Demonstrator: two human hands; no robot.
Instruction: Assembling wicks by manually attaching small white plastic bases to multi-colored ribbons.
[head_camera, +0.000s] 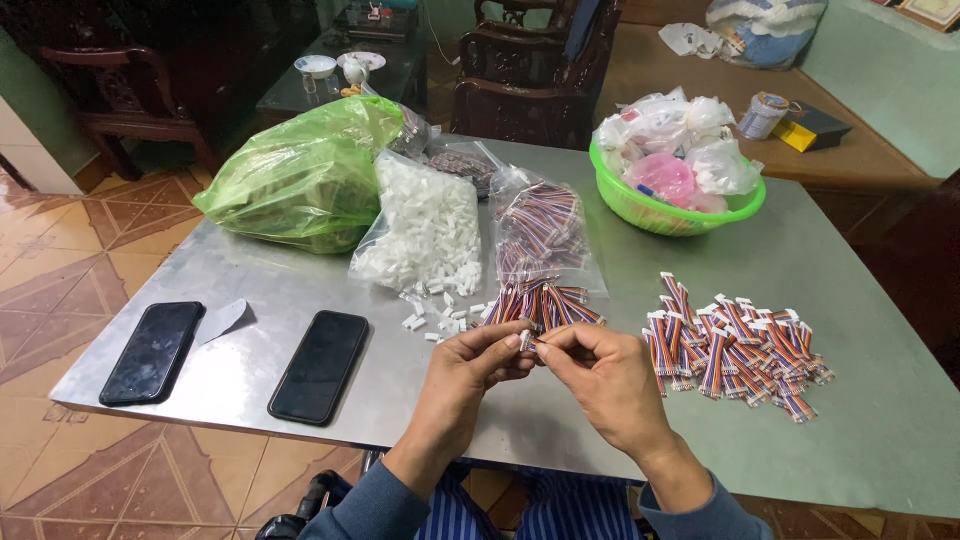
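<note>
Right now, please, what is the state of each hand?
Left hand: closed, pinching a small white connector.
Right hand: closed, fingertips pinched at the same connector.

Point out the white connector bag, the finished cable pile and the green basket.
Connector bag (428, 228): head view, middle of bag.
Cable pile (735, 345): head view, centre of pile.
Green basket (640, 212): head view, front wall.

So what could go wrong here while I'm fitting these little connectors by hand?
1. The white connector, pinched between left hand and right hand over the table's near edge, could drop to the floor.
2. Loose white connectors spilling from the open bag might scatter.
3. The finished wire pile could tangle.
</note>
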